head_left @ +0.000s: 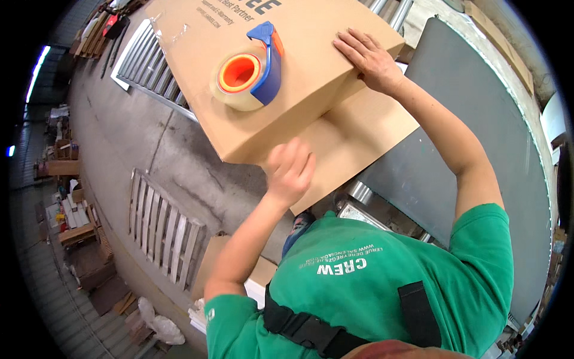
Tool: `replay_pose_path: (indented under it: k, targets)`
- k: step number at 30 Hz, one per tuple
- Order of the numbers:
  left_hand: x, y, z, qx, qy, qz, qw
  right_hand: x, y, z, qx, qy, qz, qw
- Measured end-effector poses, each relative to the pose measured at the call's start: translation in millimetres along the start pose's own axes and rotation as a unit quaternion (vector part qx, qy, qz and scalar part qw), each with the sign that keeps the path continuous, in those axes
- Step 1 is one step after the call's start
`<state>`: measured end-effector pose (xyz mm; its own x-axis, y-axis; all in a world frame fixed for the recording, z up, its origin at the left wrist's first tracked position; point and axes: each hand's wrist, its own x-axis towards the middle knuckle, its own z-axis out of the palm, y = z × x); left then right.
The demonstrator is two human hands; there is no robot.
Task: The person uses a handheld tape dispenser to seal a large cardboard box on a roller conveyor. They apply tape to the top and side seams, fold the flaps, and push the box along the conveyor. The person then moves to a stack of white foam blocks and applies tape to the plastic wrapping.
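Note:
A large brown cardboard box lies before me, one long flap sticking out from its near side toward my body. On top of the box rests a blue and orange tape dispenser with a wide roll of clear tape. My right hand lies flat on the top near the right edge, fingers stretched out. At the box's near left corner is my left hand, slightly blurred, its fingers curled in beside the flap's left edge. Whether anything is in those fingers is hidden.
Roller conveyor sections show beyond the box, at left and top. A grey conveyor belt runs along the right. On the concrete floor at left lies a slatted pallet. Cardboard and wood are piled along the far left.

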<state>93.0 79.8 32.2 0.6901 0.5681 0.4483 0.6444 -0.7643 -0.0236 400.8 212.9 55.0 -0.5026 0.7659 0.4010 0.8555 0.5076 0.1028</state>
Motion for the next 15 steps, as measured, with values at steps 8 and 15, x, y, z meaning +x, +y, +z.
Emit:
replay_pose_path:
  k: [8,15]
  targets:
    - [53,-39,103,-0.214,-0.226,-0.327,0.892,12,-9,13,-0.034,0.031,0.033,0.998]
    - [52,-68,115,-0.216,-0.288,-0.339,0.869,-23,-85,-7,0.165,0.115,0.093,0.975]
